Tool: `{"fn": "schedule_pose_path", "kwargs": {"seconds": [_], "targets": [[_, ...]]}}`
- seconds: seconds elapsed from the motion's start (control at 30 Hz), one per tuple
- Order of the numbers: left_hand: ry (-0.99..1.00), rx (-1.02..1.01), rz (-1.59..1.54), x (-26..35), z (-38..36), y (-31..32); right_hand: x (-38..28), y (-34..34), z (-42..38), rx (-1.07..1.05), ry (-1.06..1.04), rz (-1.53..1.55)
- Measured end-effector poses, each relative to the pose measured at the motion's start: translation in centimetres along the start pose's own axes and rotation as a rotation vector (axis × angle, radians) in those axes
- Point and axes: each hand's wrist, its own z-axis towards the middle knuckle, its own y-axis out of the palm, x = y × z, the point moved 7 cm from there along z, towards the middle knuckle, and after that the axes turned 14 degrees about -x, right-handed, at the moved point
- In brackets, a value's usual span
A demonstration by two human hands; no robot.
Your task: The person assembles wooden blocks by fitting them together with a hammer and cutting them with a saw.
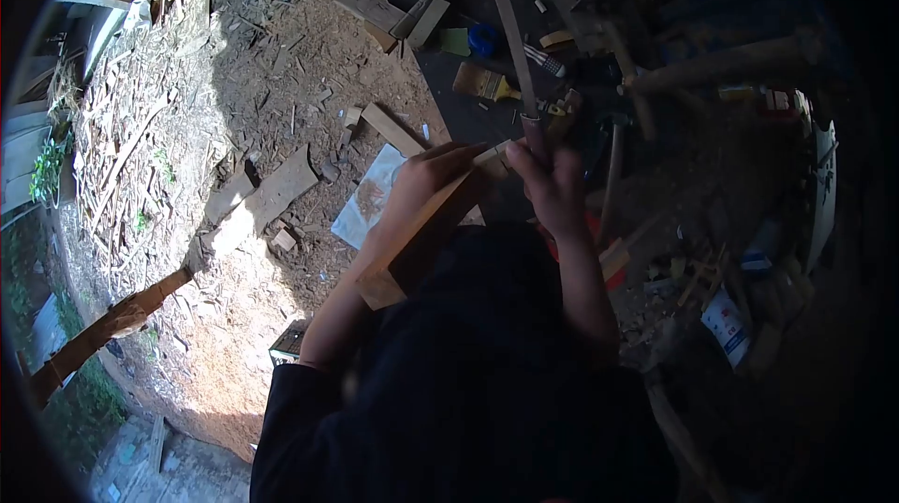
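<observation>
My left hand [433, 175] is wrapped round the far part of a thick wooden block [421, 239], which slants up from near my chest. In my right hand [554, 189], fingers closed round its dark handle, is a long, narrow, flat-bladed tool [510, 30]. Its metal blade points away from me, over the dark work surface. The right thumb lies close to the block's far end; whether it touches cannot be made out. Shadow hides the exact kind of tool.
A wide paintbrush [482, 81], a blue roll [482, 38] and a hammer-like tool [613, 161] lie on the dark surface [426, 63]. Wood offcuts [281, 186] and chips cover the ground to the left. A white sheet [379, 186] lies beside my left hand.
</observation>
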Motion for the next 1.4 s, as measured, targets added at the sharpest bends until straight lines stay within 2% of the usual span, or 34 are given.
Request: {"fn": "schedule_pose_path", "kwargs": {"seconds": [0.07, 0.13, 0.27, 0.33, 0.43, 0.53, 0.6, 0.73, 0.77, 0.87, 0.9, 0.97, 1.1, 1.2, 1.3, 1.4], "targets": [[0.001, 0.010, 0.091, -2.1, -0.4, 2.1, 2.3, -0.2, 0.2, -0.021, 0.041, -0.032], [0.019, 0.031, 0.053, -5.4, -1.0, 5.2, 5.5, -0.9, 0.4, -0.031, 0.058, -0.081], [-0.137, -0.086, 0.002, -10.2, -1.4, 9.3, 13.6, -2.0, 0.7, 0.019, 0.053, -0.205], [-0.197, -0.115, 0.015, -10.8, -0.9, 10.1, 15.2, -2.3, 0.5, 0.056, 0.066, -0.233], [-0.305, -0.292, 0.051, -11.4, 0.0, 11.1, 17.3, -3.1, 0.2, 0.088, 0.090, -0.216], [0.078, -0.059, 0.081, -7.4, 0.8, 9.0, 19.3, -3.8, 0.1, 0.115, 0.121, -0.212], [0.163, 0.011, -0.019, -5.3, 0.8, 7.8, 20.9, -4.3, -0.3, 0.137, 0.212, -0.257], [0.228, 0.064, -0.341, -0.9, 1.0, 5.8, 19.0, -3.7, -0.5, 0.154, 0.156, -0.225], [0.300, 0.104, -0.345, 0.7, 1.6, 4.8, 19.0, -3.7, -0.7, 0.161, 0.159, -0.253], [0.257, -0.149, -0.353, -1.4, 1.4, 8.6, 18.6, -3.6, -0.7, 0.175, 0.148, -0.234], [0.294, -0.099, -0.338, -1.4, 1.3, 8.7, 18.5, -3.6, -0.7, 0.177, 0.143, -0.212], [0.367, 0.003, -0.309, -1.6, 0.9, 8.7, 17.6, -3.9, -1.6, 0.209, 0.099, -0.366], [0.304, 0.045, -0.309, -1.9, 1.2, 7.7, 15.7, -4.1, -6.4, 0.212, 0.137, -0.490], [0.338, 0.068, -0.349, -1.9, 1.1, 7.9, 16.6, -3.1, -9.4, 0.062, 0.113, -0.549], [0.372, 0.091, -0.353, -2.2, 0.8, 8.5, 18.6, -3.4, -10.6, 0.022, 0.270, -0.510], [0.373, 0.089, -0.339, -1.9, 0.9, 7.8, 18.9, -3.3, -11.0, -0.027, 0.335, -0.549]]}}
